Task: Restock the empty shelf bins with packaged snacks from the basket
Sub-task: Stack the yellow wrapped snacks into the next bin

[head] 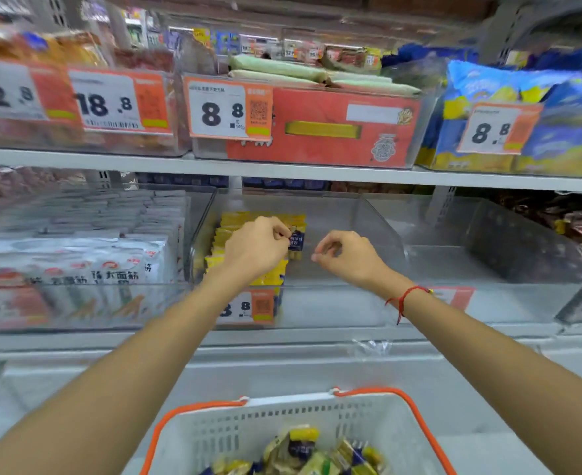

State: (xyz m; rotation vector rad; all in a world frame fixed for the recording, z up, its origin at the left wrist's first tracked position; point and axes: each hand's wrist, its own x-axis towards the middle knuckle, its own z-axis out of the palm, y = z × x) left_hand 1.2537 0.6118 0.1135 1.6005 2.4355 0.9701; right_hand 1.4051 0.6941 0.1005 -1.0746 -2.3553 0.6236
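Shop shelving fills my view, two rows of clear bins with orange-and-white price tags clipped to their fronts. Far left on the lower row, a bin is packed with white packets standing on edge. Next to it sits the clear bin I am reaching into: yellow snack packs are stacked only against its left wall, and the right part of its floor is bare. My left hand is inside this bin, over that stack, with thumb and forefinger pinching a small yellow-and-navy snack packet at its edge. My right hand hovers just beside it over the bare part, fingers loosely curled, thumb near the fingertips, holding nothing; a red string circles that wrist. Further right, another clear bin looks see-through and unfilled. Below, in front of me, the white basket with orange handles holds a heap of the same yellow-and-navy packets.
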